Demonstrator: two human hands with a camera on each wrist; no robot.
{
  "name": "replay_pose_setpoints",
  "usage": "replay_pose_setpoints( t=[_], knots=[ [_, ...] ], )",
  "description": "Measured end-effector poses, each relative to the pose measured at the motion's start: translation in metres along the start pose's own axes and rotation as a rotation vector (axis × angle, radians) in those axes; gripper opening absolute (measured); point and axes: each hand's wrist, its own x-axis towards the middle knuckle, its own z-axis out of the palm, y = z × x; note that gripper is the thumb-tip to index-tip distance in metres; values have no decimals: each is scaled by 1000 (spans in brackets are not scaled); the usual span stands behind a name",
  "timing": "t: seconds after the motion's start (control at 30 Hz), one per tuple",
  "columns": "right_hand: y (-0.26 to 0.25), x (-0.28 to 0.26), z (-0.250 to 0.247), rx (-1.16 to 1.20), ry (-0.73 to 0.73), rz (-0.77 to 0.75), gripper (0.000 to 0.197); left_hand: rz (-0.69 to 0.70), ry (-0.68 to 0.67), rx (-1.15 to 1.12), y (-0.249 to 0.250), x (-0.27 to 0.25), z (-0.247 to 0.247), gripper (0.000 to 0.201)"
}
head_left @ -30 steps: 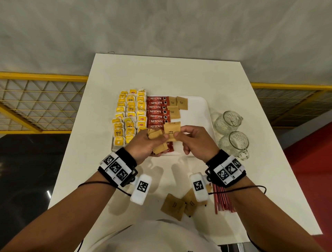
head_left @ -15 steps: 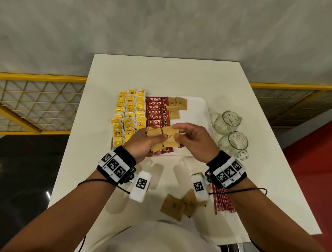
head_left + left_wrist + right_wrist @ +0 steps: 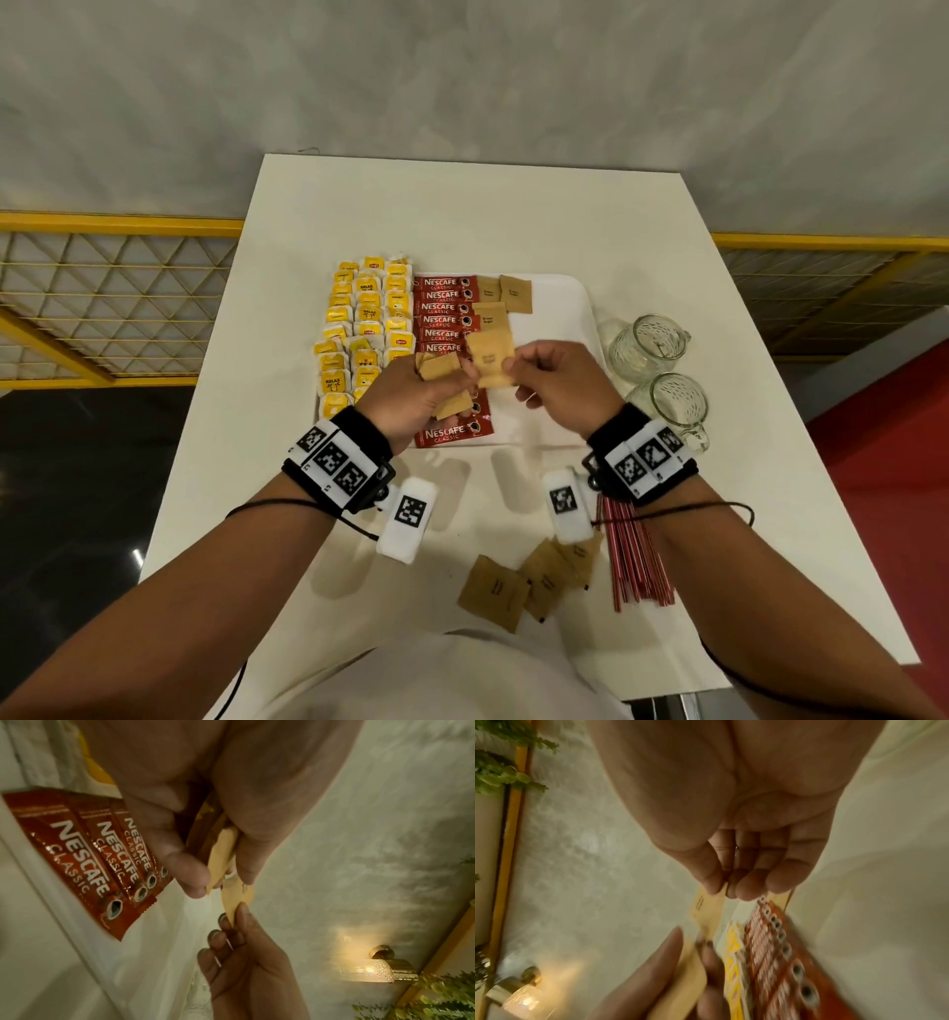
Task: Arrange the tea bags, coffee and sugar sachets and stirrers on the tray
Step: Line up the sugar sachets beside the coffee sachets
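A white tray [image 3: 562, 313] on the table carries rows of yellow tea bags [image 3: 367, 329], a column of red coffee sachets [image 3: 444, 321] and a few brown sugar sachets [image 3: 506, 295] at its far side. Above the tray's near half, my left hand [image 3: 411, 398] holds a small stack of brown sugar sachets [image 3: 441, 370]. My right hand [image 3: 557, 385] pinches one brown sugar sachet [image 3: 490, 360] by its edge between thumb and fingers, just right of the stack [image 3: 221, 854]. The pinched sachet [image 3: 707, 908] hangs below my right fingertips.
Loose brown sugar sachets [image 3: 518, 580] and a bundle of red stirrers [image 3: 637, 560] lie on the table near its front edge. Two glass mugs [image 3: 662, 375] stand to the right of the tray. A yellow railing [image 3: 102, 308] runs behind the table on both sides.
My right hand has drawn one sugar sachet out of the left hand's stack, and both hands have shifted slightly forward over the tray.
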Motion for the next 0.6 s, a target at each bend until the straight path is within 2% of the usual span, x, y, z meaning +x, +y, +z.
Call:
replay_pose_setpoints(
  t=[0.2,0.37,0.47,0.6],
  knots=[
    [-3,66,-30,-91,257,84,20,-39,33,-22,-2,4,0,14],
    [26,105,-31,-200,223,273,25,-62,34,-22,-2,2,0,11],
    [39,117,-29,-302,184,286,36,-65,45,-24,-3,2,-3,10],
    [85,153,-40,-282,220,346,44,-72,57,-16,-5,3,-5,10]
  ],
)
